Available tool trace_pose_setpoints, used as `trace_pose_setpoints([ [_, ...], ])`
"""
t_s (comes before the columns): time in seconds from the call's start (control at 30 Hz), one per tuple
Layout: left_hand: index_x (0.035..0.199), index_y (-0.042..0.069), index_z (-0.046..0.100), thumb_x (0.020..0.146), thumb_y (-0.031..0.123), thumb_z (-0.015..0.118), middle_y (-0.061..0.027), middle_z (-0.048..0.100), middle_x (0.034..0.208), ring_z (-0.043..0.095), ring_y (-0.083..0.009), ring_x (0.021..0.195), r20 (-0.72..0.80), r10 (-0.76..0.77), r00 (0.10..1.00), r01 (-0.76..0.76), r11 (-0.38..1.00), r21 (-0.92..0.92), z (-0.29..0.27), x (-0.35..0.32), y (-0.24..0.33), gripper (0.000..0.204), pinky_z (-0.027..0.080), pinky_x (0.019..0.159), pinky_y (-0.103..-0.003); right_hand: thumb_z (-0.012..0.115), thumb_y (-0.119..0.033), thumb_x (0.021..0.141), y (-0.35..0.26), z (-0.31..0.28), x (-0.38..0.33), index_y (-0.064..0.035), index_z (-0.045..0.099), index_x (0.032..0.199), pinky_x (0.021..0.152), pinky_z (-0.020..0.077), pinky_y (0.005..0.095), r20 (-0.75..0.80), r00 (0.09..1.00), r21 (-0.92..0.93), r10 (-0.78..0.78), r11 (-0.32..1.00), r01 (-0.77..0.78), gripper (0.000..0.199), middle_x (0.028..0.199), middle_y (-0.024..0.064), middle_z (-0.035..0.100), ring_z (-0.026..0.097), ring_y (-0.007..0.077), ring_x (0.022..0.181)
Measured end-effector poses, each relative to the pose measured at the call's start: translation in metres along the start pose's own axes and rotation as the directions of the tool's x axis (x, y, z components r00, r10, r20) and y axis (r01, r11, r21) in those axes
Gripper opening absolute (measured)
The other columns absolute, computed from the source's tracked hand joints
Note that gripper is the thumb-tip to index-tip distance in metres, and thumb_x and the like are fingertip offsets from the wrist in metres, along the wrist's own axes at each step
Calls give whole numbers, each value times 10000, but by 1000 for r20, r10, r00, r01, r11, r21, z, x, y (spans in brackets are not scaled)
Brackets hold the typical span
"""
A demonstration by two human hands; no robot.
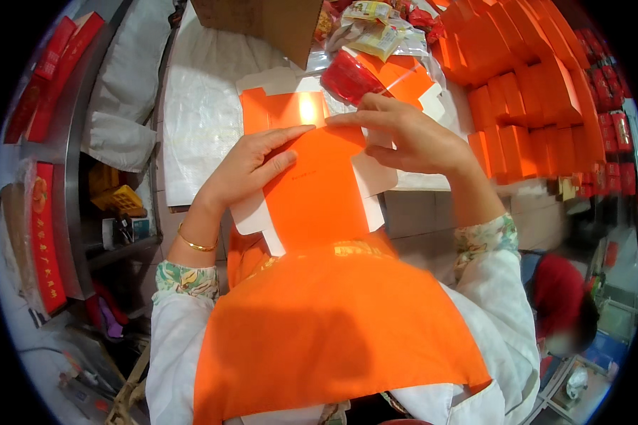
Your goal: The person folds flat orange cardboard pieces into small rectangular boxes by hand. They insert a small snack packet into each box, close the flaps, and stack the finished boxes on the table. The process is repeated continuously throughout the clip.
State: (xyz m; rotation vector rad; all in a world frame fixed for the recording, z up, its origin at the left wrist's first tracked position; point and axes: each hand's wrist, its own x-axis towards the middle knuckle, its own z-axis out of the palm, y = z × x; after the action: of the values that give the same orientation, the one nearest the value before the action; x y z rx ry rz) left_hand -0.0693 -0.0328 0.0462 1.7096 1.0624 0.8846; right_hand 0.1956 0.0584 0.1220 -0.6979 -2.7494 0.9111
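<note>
A flat, unfolded orange box blank with white side flaps lies between my hands. It spans from the white-covered table down toward my orange apron. My left hand holds its left side, with the thumb and fingers on the orange face near a crosswise crease. My right hand has hold of it at the right end of that crease. The index finger stretches along the crease, the other fingers are bent, and the thumb is by the right edge. What lies under the card is hidden.
Orange boxes stand stacked at the right. Beyond my hands are a red packet, yellow-and-white sachets and a brown cardboard box. A metal shelf edges the left. Another person in red is at lower right.
</note>
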Motion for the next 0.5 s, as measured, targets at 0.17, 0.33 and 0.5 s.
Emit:
trace_pose_setpoints([
  [0.17, 1282, 4, 583, 901, 174, 642, -180, 664, 1134, 657, -265, 998, 128, 15, 992, -18, 999, 27, 3, -6, 23, 422, 503, 886, -324, 686, 70, 668, 8, 14, 0, -109, 714, 1110, 710, 477, 363, -81, 956, -187, -281, 947, 263, 477, 790, 68, 533, 566, 258, 772],
  [0.33, 1167, -37, 613, 860, 229, 708, -197, 688, 1044, 667, -321, 908, 84, 101, 991, -114, 980, 162, 18, -15, 52, 417, 517, 812, -331, 698, 66, 700, -15, 16, 0, -90, 711, 1073, 680, 483, 330, -86, 981, -130, -172, 979, 160, 404, 802, 61, 569, 595, 209, 796],
  [0.5, 1080, -53, 629, 909, 244, 688, -144, 708, 939, 665, -208, 817, -175, -220, 960, 229, 973, 36, 7, -12, 42, 349, 519, 744, -323, 624, -150, 930, 2, 22, 10, -72, 545, 1332, 813, 516, 316, -604, 759, 550, 244, 817, 175, 417, 1013, 88, 660, 644, 179, 944],
])
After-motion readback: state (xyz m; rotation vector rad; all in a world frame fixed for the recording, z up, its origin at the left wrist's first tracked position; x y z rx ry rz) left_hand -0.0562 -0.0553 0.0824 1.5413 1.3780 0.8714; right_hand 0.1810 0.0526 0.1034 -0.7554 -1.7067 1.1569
